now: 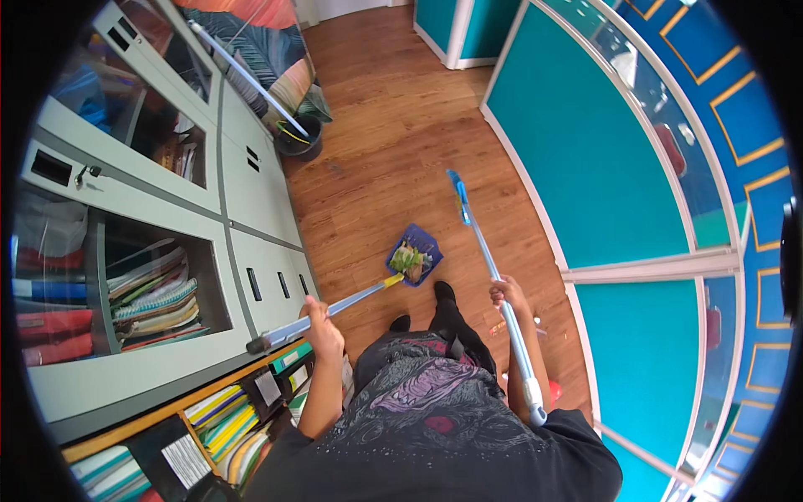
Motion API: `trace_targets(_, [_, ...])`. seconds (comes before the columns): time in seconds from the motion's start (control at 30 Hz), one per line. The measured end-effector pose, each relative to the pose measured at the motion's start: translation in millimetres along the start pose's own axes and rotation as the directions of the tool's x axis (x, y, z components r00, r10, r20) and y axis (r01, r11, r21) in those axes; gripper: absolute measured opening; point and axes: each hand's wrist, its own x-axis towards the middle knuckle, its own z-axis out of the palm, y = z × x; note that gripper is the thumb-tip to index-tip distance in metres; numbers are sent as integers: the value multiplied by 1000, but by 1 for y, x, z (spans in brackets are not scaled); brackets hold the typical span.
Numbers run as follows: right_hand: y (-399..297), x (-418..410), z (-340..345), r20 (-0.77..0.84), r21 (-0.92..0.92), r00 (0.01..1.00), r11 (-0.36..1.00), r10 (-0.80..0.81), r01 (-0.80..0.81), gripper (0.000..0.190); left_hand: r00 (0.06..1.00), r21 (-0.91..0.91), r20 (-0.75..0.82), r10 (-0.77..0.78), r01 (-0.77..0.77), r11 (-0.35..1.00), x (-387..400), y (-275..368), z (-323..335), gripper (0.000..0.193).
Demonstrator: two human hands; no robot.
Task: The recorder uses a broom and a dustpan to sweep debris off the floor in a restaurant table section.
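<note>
My left hand [322,327] grips the pale blue handle of a long-handled dustpan [433,246]. The blue pan lies on the wood floor ahead of my feet, with crumpled green, yellow and brown litter [409,260] in it. Closed around the light blue handle of a broom [482,241] is my right hand [509,295]. The broom's blue head [461,197] is ahead and to the right of the pan, apart from it; whether its bristles touch the floor I cannot tell.
Grey cabinets [260,219] and a shelf of binders [263,386] line the left. A black bucket [304,139] holding a pole stands by the cabinets. Teal partitions [602,157] run along the right. Small litter [499,327] and a red object [555,391] lie on the floor at my right.
</note>
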Motion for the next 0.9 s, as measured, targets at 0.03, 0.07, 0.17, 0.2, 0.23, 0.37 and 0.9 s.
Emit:
trace_targets(0.03, [-7,16,6,-3,-80,1000,996,24,-24,14,998,0,-69,3,-3,1000,-4,3,-2,37])
trace_targets(0.07, [-15,35,13,-12,-142,999,988,53,-54,16,990,0,-139,7,-7,1000,-8,5,-3,38])
trace_targets(0.17, [-39,87,36,64,-277,997,961,39,-20,17,965,23,-249,87,-84,996,-24,13,11,38])
trace_targets(0.2, [-49,101,52,75,-330,997,944,31,-4,18,941,50,-310,135,-126,991,-29,15,16,39])
trace_targets(0.23, [-58,115,67,85,-381,996,925,23,11,19,912,81,-368,181,-163,983,-35,17,19,39])
trace_targets(0.37, [-85,183,118,270,-502,962,858,32,113,14,823,179,-513,244,-176,968,-60,22,34,40])
trace_targets(0.9, [-21,337,168,45,-739,901,621,432,-261,29,707,414,-614,351,-90,906,-110,-19,81,35])
